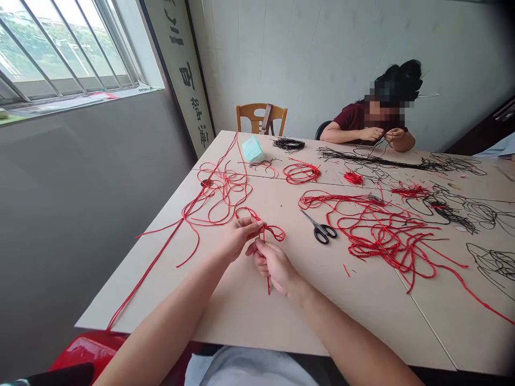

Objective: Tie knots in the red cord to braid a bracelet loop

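Place: craft workroom | large table [241, 316] | red cords [378, 249] | black cords [374, 160] | scissors [316, 225] | second person [349, 119] handworking opposite

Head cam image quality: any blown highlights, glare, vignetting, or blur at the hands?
Head view: sky through the window nearly blown out; highlight on the glossy red seat; right-hand corners darkened. Head view, centre: left hand, right hand and held red cord show no obvious blur. Head view, upper right: pixelation hides the co-worker's face.
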Demonstrator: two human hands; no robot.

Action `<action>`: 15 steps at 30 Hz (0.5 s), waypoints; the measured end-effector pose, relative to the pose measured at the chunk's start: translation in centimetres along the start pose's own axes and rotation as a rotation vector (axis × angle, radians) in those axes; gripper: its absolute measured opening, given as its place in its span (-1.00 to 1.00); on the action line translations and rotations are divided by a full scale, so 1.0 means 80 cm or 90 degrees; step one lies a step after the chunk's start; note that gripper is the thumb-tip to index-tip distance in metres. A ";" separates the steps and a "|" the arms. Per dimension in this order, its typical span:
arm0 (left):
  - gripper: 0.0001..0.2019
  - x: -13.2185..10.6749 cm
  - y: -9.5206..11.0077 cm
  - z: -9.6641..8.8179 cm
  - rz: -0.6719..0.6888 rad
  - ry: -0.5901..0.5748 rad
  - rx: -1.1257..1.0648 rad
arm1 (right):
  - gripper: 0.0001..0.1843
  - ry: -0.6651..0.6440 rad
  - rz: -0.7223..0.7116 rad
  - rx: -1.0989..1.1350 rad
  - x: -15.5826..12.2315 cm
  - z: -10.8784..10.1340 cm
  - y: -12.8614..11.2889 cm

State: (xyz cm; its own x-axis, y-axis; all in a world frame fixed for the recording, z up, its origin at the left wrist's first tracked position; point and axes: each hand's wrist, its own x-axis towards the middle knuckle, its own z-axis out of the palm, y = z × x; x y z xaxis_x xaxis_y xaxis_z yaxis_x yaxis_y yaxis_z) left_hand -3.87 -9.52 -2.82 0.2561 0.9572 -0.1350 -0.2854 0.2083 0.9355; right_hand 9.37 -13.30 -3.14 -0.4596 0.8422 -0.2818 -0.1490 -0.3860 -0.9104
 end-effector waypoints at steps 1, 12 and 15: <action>-0.77 -0.002 0.004 0.000 0.008 -0.012 -0.013 | -0.59 0.004 -0.036 -0.093 -0.001 -0.006 -0.008; -0.77 -0.017 0.020 0.011 0.025 -0.061 0.065 | -0.76 0.174 -0.301 -0.445 -0.014 -0.051 -0.052; -0.74 -0.019 0.022 0.012 0.024 -0.053 0.134 | -0.78 0.150 -0.285 -0.449 -0.010 -0.044 -0.043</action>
State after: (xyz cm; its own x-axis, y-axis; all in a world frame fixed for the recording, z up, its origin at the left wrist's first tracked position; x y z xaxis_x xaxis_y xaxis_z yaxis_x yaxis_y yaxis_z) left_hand -3.85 -10.79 -0.65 0.3260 0.9420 -0.0796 -0.0994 0.1179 0.9880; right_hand 13.36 -11.32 -0.83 -0.2821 0.9452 0.1643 0.3413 0.2589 -0.9036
